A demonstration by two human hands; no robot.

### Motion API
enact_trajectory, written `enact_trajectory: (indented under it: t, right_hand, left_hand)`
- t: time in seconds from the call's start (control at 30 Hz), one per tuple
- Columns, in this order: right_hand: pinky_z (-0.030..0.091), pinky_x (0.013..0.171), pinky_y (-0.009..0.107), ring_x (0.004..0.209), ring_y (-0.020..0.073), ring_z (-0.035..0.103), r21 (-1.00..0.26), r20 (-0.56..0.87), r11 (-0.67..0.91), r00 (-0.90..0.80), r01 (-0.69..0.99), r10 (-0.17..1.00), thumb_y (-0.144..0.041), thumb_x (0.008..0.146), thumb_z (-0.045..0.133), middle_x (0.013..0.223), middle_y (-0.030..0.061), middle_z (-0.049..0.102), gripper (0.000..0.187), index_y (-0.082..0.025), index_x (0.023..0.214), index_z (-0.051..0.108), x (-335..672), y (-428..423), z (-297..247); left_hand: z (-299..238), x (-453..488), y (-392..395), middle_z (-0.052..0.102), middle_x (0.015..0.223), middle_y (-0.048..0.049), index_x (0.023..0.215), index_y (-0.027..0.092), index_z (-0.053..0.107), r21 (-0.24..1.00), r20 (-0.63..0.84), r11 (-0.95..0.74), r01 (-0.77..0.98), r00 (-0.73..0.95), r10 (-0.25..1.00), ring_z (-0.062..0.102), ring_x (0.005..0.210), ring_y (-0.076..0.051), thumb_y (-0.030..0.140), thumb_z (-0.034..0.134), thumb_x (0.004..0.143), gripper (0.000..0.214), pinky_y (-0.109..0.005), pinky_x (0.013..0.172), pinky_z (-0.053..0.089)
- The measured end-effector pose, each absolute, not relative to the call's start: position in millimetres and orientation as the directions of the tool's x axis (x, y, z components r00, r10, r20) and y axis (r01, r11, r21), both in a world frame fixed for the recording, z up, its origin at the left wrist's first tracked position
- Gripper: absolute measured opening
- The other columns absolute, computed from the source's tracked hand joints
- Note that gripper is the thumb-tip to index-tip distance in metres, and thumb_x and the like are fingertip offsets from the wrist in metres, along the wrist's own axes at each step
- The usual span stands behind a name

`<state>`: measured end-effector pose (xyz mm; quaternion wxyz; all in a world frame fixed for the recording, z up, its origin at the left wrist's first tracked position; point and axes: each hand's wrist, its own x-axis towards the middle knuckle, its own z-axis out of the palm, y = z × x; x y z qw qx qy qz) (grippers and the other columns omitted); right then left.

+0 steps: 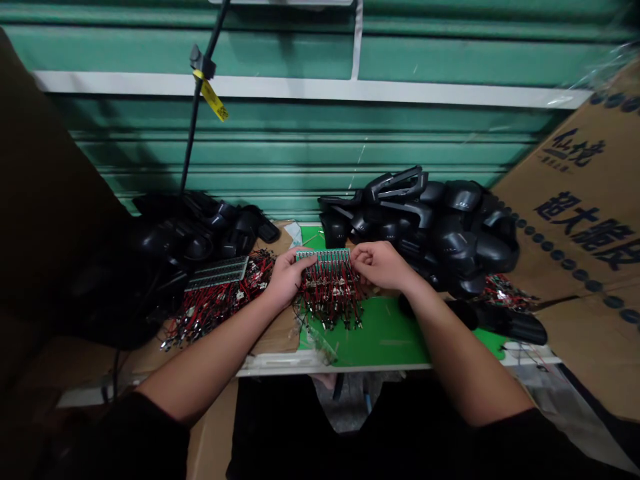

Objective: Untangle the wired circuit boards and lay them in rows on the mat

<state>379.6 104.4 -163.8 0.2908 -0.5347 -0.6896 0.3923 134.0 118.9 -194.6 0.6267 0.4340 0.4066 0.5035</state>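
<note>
A green circuit-board strip [324, 255] with a bundle of red and black wires [331, 297] hanging from it lies over the green mat [390, 333]. My left hand [287, 275] grips the strip's left end, fingers curled over it. My right hand [380, 265] is closed on its right end. A second board strip [219, 273] with wired parts [210, 308] lies to the left on brown cardboard.
Black plastic shells are heaped at the left [200, 230] and at the right [440, 223]. A cardboard box [580, 227] with printed characters stands at the right. A green shutter wall [310, 147] is behind, with a black pole [197, 107] bearing a yellow tag.
</note>
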Motion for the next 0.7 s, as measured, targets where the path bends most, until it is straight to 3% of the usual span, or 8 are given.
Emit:
enact_trajectory:
  t: [0.3, 0.53, 0.7]
  right_hand:
    - [0.045, 0.045, 0.021, 0.047, 0.0126, 0.062, -0.800, -0.088, 0.119, -0.311, 0.588, 0.946, -0.022, 0.082, 0.057, 0.062, 0.0007, 0.067, 0.015, -0.015, 0.088, 0.069, 382, 101, -160]
    - [0.040, 0.054, 0.020, 0.055, 0.0083, 0.056, -0.736, 0.075, 0.292, -0.355, 0.611, 0.932, -0.021, 0.077, 0.061, 0.063, 0.0000, 0.065, 0.011, -0.014, 0.073, 0.068, 378, 104, -166]
    - [0.036, 0.052, 0.020, 0.053, 0.0075, 0.049, -0.780, 0.104, 0.273, -0.313, 0.563, 0.944, -0.026, 0.075, 0.064, 0.059, -0.0008, 0.059, 0.016, -0.014, 0.064, 0.064, 368, 104, -172]
  left_hand:
    - [-193, 134, 118, 0.068, 0.080, -0.0009, 0.090, 0.014, 0.071, 0.972, -0.039, 0.074, -0.221, 0.159, 0.987, 0.060, 0.071, -0.014, 0.039, 0.088, 0.069, 0.037, -0.027, 0.070, 0.048]
    - [-193, 134, 116, 0.065, 0.079, -0.0006, 0.089, 0.015, 0.069, 0.982, -0.017, 0.043, -0.182, 0.141, 0.990, 0.058, 0.071, -0.014, 0.038, 0.084, 0.072, 0.032, -0.027, 0.069, 0.047]
    - [-195, 131, 115, 0.059, 0.074, 0.0022, 0.091, 0.019, 0.064, 0.989, 0.007, 0.019, -0.148, 0.173, 0.985, 0.054, 0.066, -0.014, 0.037, 0.083, 0.072, 0.033, -0.026, 0.064, 0.044]
